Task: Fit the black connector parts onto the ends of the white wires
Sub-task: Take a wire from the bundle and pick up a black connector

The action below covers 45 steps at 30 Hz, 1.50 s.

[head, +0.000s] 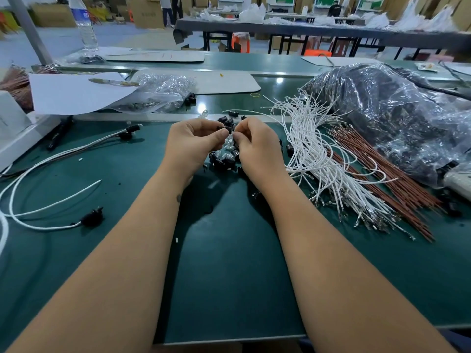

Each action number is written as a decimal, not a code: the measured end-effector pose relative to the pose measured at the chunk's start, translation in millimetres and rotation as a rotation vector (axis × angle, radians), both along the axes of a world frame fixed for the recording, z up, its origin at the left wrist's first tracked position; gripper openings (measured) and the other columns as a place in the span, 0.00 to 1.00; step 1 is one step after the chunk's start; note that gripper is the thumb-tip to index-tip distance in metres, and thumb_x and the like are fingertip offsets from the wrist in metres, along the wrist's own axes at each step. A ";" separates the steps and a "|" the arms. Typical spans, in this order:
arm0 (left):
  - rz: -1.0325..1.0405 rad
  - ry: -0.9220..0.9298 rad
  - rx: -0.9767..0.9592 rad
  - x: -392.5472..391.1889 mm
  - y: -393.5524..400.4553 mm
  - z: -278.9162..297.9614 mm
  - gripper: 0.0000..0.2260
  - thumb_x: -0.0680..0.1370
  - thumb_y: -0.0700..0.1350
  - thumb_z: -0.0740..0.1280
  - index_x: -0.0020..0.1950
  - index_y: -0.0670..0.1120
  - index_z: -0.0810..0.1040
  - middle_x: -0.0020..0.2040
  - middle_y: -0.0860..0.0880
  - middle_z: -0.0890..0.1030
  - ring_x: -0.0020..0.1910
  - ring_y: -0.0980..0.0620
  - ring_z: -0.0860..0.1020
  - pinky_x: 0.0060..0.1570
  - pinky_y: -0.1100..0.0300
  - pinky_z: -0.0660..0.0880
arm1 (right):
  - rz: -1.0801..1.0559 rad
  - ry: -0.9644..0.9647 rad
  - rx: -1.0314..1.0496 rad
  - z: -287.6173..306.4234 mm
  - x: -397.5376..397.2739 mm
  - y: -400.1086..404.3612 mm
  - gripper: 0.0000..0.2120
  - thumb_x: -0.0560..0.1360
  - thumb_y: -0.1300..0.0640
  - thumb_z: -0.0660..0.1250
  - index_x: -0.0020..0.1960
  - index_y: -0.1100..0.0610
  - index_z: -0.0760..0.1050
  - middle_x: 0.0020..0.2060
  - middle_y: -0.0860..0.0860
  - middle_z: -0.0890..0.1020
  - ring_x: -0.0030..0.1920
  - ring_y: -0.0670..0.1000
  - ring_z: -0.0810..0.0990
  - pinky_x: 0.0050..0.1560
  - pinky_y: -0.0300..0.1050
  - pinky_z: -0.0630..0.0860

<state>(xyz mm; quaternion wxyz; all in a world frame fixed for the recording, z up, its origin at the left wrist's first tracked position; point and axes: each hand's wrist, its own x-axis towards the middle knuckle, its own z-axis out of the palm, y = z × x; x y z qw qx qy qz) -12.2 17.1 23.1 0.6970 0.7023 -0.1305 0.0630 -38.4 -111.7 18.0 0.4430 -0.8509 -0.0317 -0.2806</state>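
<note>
My left hand and my right hand meet above a small heap of loose black connector parts on the green mat. The left thumb and forefinger pinch one black connector part. The right hand's fingers are curled at that part's end; what they hold is hidden. A thick bundle of white wires with metal terminals lies just right of my right hand. White wires with black connectors fitted lie at the left.
Brown wires lie beside the white bundle, and a large plastic bag of dark parts sits at the right. Another clear bag and white paper lie behind. A water bottle stands far left.
</note>
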 end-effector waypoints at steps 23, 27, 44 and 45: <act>-0.002 -0.102 0.152 -3.9 -1.5 -1.3 0.06 0.72 0.34 0.74 0.48 0.38 0.82 0.35 0.46 0.81 0.30 0.57 0.76 0.37 0.65 0.75 | -0.003 0.055 -0.001 -0.1 -2.3 -1.2 0.07 0.80 0.63 0.59 0.44 0.58 0.70 0.39 0.52 0.74 0.39 0.51 0.69 0.37 0.43 0.59; 0.050 -0.093 0.117 -1.3 -3.9 1.2 0.03 0.73 0.37 0.74 0.42 0.44 0.82 0.33 0.50 0.81 0.30 0.57 0.76 0.38 0.65 0.77 | -0.030 0.013 -0.002 3.6 -2.1 -0.1 0.06 0.80 0.63 0.59 0.44 0.58 0.69 0.38 0.50 0.73 0.36 0.43 0.68 0.35 0.35 0.63; 0.233 -0.322 0.596 1.7 7.2 -0.5 0.08 0.74 0.42 0.69 0.53 0.47 0.81 0.47 0.50 0.81 0.46 0.54 0.76 0.48 0.61 0.72 | -0.235 -0.039 0.176 8.5 -0.3 -16.6 0.06 0.81 0.61 0.60 0.45 0.56 0.69 0.36 0.45 0.72 0.36 0.42 0.70 0.35 0.30 0.67; 0.183 -0.397 0.582 -0.9 3.6 1.3 0.06 0.73 0.41 0.69 0.49 0.47 0.82 0.44 0.50 0.81 0.44 0.55 0.76 0.47 0.61 0.73 | -0.252 -0.055 0.193 9.2 0.0 -17.3 0.06 0.80 0.61 0.60 0.44 0.56 0.69 0.35 0.45 0.72 0.35 0.42 0.69 0.35 0.29 0.67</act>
